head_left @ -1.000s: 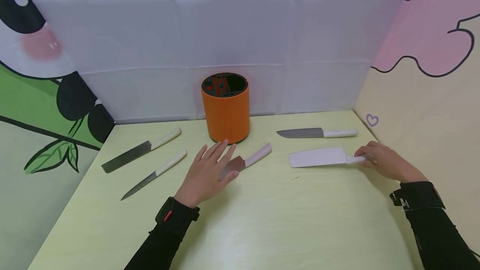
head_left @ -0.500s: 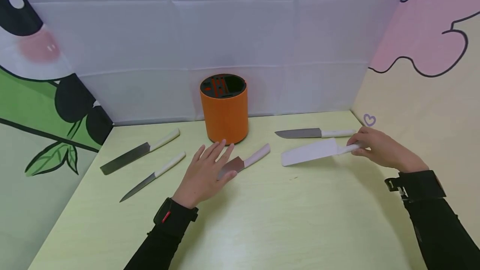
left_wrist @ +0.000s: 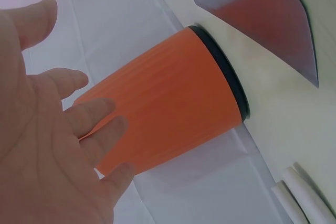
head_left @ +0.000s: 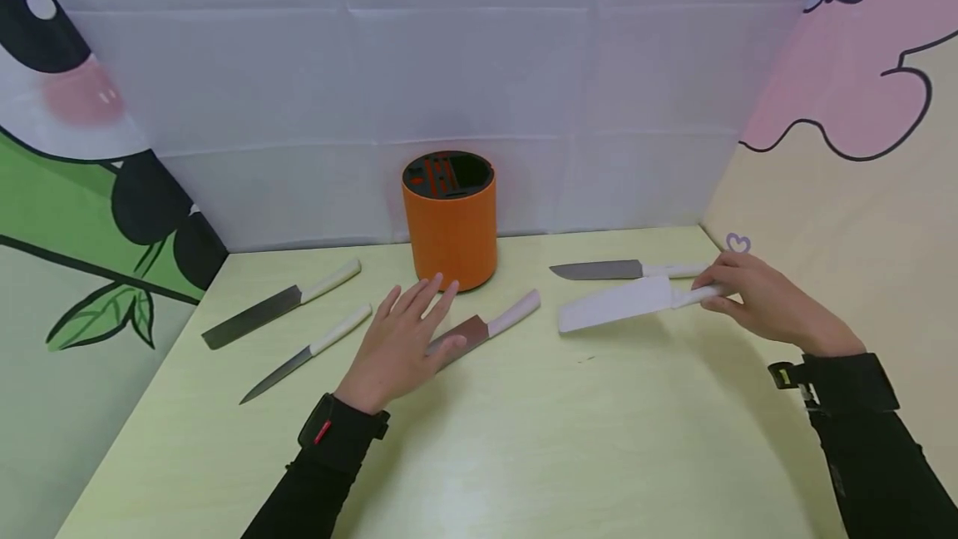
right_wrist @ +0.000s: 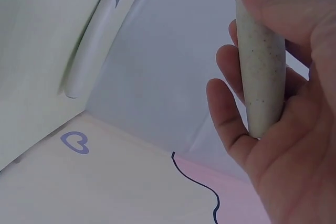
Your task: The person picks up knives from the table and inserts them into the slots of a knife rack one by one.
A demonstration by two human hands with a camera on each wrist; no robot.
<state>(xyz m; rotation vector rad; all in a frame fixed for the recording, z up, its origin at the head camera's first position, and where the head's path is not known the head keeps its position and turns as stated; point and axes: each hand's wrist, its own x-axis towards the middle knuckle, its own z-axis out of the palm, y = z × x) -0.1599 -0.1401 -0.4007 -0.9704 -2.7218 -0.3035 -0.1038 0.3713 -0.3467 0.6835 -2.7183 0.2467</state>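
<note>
Now that the right hand point(head_left: 771, 302) has tilted up the broad knife point(head_left: 619, 305), gripped by its handle point(right_wrist: 260, 72) right of the orange block point(head_left: 451, 244), that piece appears freer to move; left hand point(head_left: 397, 356), fingers spread, hangs over a second knife point(head_left: 490, 328), contact uncertain.
</note>
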